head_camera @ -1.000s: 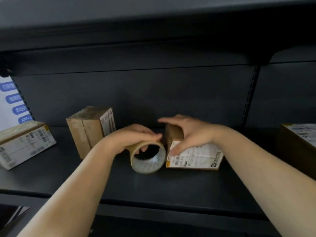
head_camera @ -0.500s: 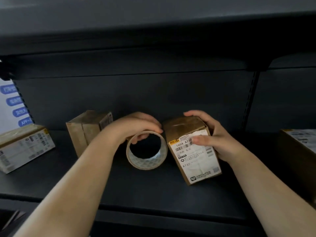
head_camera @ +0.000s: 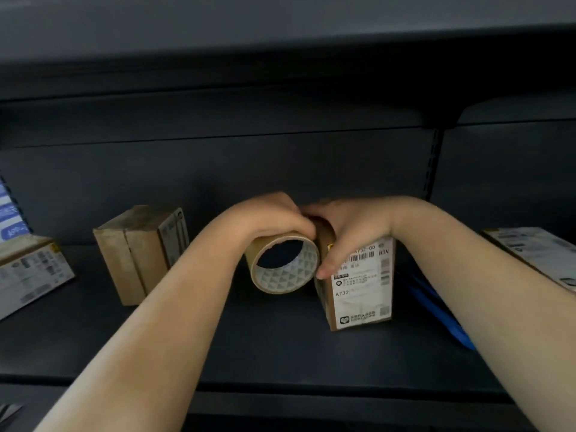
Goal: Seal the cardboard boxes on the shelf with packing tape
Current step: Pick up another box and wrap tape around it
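A small cardboard box (head_camera: 361, 288) with a white shipping label stands upright on the dark shelf (head_camera: 280, 347), at centre right. My right hand (head_camera: 349, 232) covers its top, thumb pressed down the box's front left edge. My left hand (head_camera: 274, 218) grips a brown roll of packing tape (head_camera: 285, 263) from above, its open core facing me. The roll touches the box's left side just below the top. My two hands meet above the box, and the tape's loose end is hidden there.
Another cardboard box (head_camera: 140, 251) stands to the left, and a flat labelled one (head_camera: 31, 272) lies at the far left. A larger labelled box (head_camera: 536, 254) sits at the right edge. A blue strip (head_camera: 436, 310) lies behind my right forearm. The upper shelf hangs low overhead.
The box went from lying flat to tilted to upright. My right hand moved from its side onto its top, and my left hand brought the tape roll against the box.
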The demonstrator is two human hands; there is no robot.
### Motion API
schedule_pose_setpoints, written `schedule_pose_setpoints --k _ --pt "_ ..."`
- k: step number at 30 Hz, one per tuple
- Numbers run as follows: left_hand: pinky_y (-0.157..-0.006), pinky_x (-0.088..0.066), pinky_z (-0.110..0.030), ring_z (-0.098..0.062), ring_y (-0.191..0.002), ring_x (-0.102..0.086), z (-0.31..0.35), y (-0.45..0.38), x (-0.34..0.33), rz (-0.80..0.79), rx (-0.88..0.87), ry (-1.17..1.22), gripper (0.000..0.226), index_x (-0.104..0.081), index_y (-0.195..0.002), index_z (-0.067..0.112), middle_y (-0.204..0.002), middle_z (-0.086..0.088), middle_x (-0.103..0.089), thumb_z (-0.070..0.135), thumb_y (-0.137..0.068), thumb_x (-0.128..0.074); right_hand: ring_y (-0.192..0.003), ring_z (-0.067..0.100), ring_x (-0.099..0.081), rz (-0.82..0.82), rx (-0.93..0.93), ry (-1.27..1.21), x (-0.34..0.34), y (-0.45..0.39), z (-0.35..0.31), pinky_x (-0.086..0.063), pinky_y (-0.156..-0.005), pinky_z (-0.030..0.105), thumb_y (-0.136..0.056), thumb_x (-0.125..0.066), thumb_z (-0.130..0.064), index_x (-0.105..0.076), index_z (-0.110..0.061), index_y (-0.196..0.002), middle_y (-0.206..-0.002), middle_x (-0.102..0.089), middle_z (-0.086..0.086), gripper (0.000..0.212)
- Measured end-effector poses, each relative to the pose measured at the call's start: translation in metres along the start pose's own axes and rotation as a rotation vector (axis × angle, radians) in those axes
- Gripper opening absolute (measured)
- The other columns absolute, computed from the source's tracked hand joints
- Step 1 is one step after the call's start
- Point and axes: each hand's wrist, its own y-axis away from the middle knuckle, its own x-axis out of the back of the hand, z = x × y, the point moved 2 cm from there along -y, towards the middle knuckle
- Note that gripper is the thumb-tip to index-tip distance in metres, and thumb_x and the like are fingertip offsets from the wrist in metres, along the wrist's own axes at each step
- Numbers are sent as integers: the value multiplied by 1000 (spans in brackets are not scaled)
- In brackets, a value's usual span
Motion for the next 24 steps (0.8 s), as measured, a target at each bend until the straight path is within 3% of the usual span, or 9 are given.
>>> schedule_pose_setpoints --k 1,3,5,7,11,16,19,21,24 --pt "-69 -51 -32 -22 -76 -66 -10 6 0 -51 -42 103 33 -72 -87 18 -81 -9 -70 45 -70 -72 -126 12 -39 19 13 -28 0 1 3 -37 -101 28 -64 -80 -41 -17 -32 -146 -146 -33 -7 104" --pt "-62 -52 -28 -18 -65 -64 -30 19 1 -167 -151 487 36 -73 -84 18 -67 -8 -67 49 -66 -70 -124 10 -37 73 50 -107 2 8 15 -37 -99 28 -63 -82 -38 -19 -40 -144 -145 -31 -10 102" --pt "-52 -50 -22 -13 -49 -60 -43 26 1 -246 -230 810 21 -73 -74 14 -51 -5 -62 35 -73 -71 -119 8 -44 112 113 -270 1 15 26 -43 -95 28 -56 -84 -39 -28 -51 -136 -140 -37 -13 98" --pt "-46 -46 -20 -11 -41 -55 -51 24 3 -181 -180 741 22 -71 -70 11 -44 -1 -57 30 -77 -64 -109 6 -55 140 184 -440 -4 18 32 -50 -88 26 -48 -81 -45 -38 -58 -127 -129 -47 -14 91" --pt "-42 -35 -21 -9 -36 -41 -59 25 9 -78 -55 455 42 -72 -74 11 -39 2 -45 50 -63 -62 -106 15 -62 239 288 -718 -21 12 46 -54 -85 34 -50 -79 -37 -48 -48 -126 -123 -56 1 83" --pt "-39 -39 -19 -7 -31 -44 -94 31 16 -174 -136 617 54 -72 -64 14 -35 0 -48 65 -46 -78 -107 23 -62 323 349 -984 -44 14 70 -52 -79 30 -48 -82 -32 -50 -36 -128 -120 -57 8 86" --pt "-36 -39 -16 -6 -30 -45 -112 35 15 -241 -105 578 57 -74 -65 16 -35 0 -49 66 -37 -82 -110 26 -60 318 342 -1053 -55 13 87 -52 -81 31 -47 -82 -29 -47 -32 -132 -123 -57 10 92" --pt "-36 -40 -15 -5 -30 -46 -110 35 8 -304 -48 513 59 -75 -70 17 -36 1 -50 65 -35 -82 -112 23 -59 289 316 -1037 -58 11 92 -51 -83 29 -50 -76 -25 -46 -32 -132 -125 -56 8 89" --pt "-38 -43 -17 -5 -34 -50 -104 31 -5 -326 16 472 83 -70 -91 10 -40 2 -54 65 -31 -82 -115 14 -57 203 254 -994 -60 9 101 -49 -87 25 -48 -77 -25 -44 -34 -133 -129 -54 2 92"
